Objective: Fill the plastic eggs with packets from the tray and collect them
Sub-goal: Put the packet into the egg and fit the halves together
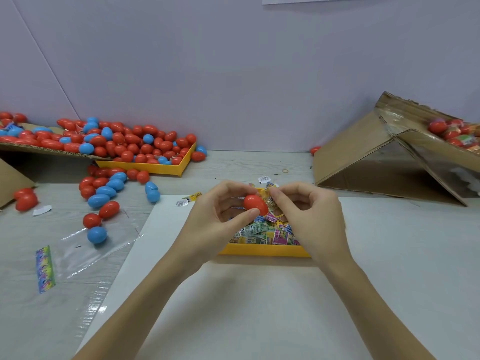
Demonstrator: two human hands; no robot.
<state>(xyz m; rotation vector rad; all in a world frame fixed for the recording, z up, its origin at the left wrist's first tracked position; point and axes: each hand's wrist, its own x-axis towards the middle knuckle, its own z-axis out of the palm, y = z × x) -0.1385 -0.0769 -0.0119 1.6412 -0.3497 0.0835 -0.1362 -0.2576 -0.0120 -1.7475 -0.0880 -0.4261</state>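
Nearest us, we see our left hand [215, 216] pinching a red egg [255, 204] between thumb and fingertips, its grip curled round the shell just above the yellow tray [262, 250]. Our right hand [309, 216] pinches a yellow packet [271, 200] against the egg's side. The tray holds more packets [262, 231] and sits on the bench [259, 307]. Further left, loose red and blue eggs [104, 196] trail toward a heaped second yellow tray [145, 166]. Far right, a tilted cardboard box [368, 157] holds more eggs.
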